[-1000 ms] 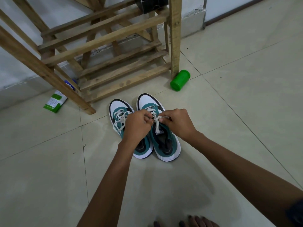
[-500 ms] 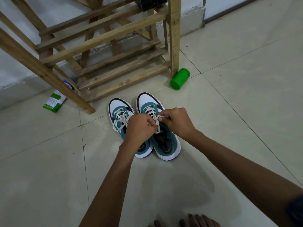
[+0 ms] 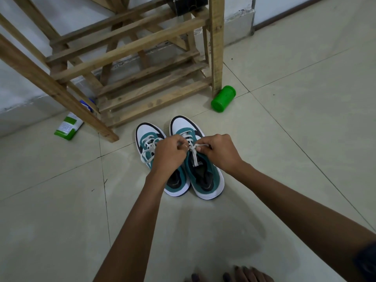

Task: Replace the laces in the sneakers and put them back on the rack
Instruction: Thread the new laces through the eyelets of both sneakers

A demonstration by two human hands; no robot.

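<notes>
Two teal, white and black sneakers stand side by side on the tiled floor, toes toward the wooden rack [image 3: 130, 47]. The left sneaker [image 3: 149, 137] has its white lace threaded and loosely looped. Over the right sneaker [image 3: 205, 176], my left hand [image 3: 168, 154] and my right hand [image 3: 219, 151] each pinch an end of its white lace [image 3: 194, 155]. The two ends cross between my fingers above the tongue. My left hand hides part of the left sneaker's opening.
A green plastic jar [image 3: 223, 99] lies on its side by the rack's right post. A green and white packet [image 3: 68, 126] lies on the floor by the rack's left leg. A dark box [image 3: 184, 4] sits on an upper shelf. My toes [image 3: 240, 275] show at the bottom edge.
Both hands stay on the right sneaker's lace. They have shifted slightly closer together, working the crossed ends near the top eyelets. The sneakers have not moved.
</notes>
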